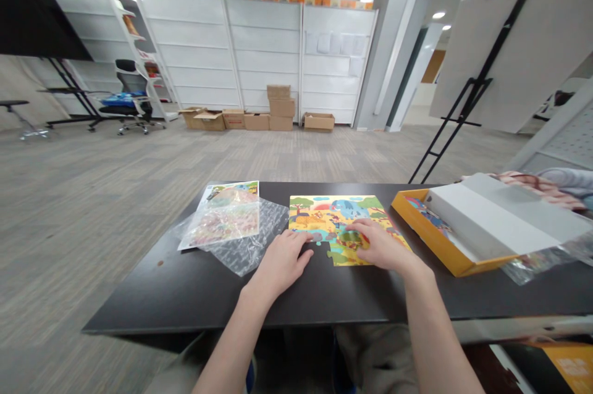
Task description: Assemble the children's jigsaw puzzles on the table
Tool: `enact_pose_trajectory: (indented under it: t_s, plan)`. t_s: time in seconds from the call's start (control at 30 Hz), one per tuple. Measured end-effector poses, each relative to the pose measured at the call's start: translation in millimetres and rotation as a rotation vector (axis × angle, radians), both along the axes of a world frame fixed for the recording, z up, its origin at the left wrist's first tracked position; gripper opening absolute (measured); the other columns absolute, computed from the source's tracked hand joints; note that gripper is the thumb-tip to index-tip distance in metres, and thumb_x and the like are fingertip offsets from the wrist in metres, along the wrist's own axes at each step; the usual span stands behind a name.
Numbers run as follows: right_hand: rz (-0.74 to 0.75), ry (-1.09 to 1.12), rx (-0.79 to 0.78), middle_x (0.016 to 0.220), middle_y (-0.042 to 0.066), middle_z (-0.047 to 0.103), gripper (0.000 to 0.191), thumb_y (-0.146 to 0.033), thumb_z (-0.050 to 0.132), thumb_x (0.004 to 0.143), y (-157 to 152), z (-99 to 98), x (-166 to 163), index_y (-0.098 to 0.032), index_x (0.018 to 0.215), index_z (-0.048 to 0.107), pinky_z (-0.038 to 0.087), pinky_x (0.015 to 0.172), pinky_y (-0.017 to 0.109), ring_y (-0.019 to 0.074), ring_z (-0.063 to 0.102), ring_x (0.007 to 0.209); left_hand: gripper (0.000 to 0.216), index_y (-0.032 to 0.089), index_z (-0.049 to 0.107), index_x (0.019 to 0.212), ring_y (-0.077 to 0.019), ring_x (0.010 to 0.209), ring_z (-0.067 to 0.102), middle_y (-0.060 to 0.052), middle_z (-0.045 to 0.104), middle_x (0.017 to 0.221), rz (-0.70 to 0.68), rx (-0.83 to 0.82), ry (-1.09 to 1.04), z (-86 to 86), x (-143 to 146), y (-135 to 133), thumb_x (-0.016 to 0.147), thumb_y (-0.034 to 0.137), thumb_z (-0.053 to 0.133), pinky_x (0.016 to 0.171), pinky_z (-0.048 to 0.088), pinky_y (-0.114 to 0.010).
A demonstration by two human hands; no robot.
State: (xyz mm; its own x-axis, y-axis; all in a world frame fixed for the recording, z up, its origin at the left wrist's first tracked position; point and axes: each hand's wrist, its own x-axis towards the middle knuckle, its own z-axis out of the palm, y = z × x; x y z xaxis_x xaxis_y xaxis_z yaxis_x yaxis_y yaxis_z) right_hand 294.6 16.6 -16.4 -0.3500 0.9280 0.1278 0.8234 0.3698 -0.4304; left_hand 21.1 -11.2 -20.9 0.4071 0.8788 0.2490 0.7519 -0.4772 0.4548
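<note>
Gap in the puzzle's near left corner sits between the two hands

The jigsaw puzzle [303, 219] lies flat on the dark table [185, 295], its long axis running left to right in front of the person. Its near left corner is unfilled, with bare tabletop showing there. The left hand [286, 256] is nearer that gap, just beside it: its fingers are loosely bent, tips on the puzzle's left part, thumb apart, no piece visibly gripped. The right hand [377, 244] comes over the near right part, fingers and thumb curved down onto it; whether they pinch a piece or only press is unclear. From the right fingertips, the gap lies leftward and slightly toward the person. The yellow box [479, 265] stands right of the puzzle; the plastic wrap [245, 261] lies left.
</note>
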Motion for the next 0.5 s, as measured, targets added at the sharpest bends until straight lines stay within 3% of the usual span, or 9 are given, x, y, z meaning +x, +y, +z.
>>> enact_pose_trajectory:
  t_s: [0.17, 0.37, 0.5]
  plan:
    - [-0.115, -0.027, 0.013, 0.134, 0.018, 0.062, 0.045, -0.039, 0.067, 0.084, -1, 2.9, -5, -0.017, 0.123, 0.067, 0.042, 0.109, 0.048, 0.0347, 0.054, 0.128, 0.023, 0.022, 0.066, 0.116, -0.0254, 0.109, 0.064, -0.007, 0.072, 0.113, -0.009, 0.036, 0.018, 0.2, 1, 1, 0.094, 0.024, 0.058, 0.097, 0.050, -0.041]
    - [-0.097, -0.054, -0.078, 0.123, 0.014, 0.067, 0.051, -0.039, 0.074, 0.078, 1, 2.3, -11, -0.018, 0.124, 0.066, 0.046, 0.099, 0.040, 0.0318, 0.060, 0.117, 0.025, 0.020, 0.065, 0.116, -0.0279, 0.111, 0.063, -0.009, 0.072, 0.116, 0.126, 0.124, 0.090, 14.9, -24, 1, 0.092, 0.025, 0.060, 0.097, 0.050, -0.043]
    - [-0.106, -0.078, -0.173, 0.119, 0.014, 0.067, 0.053, -0.040, 0.077, 0.075, -4, 9.8, -14, -0.016, 0.121, 0.066, 0.046, 0.095, 0.038, 0.0317, 0.060, 0.113, 0.032, 0.019, 0.065, 0.117, -0.0317, 0.115, 0.062, -0.011, 0.071, 0.118, 0.263, 0.069, 0.214, 22.4, -55, -1, 0.087, 0.027, 0.067, 0.098, 0.048, -0.044]
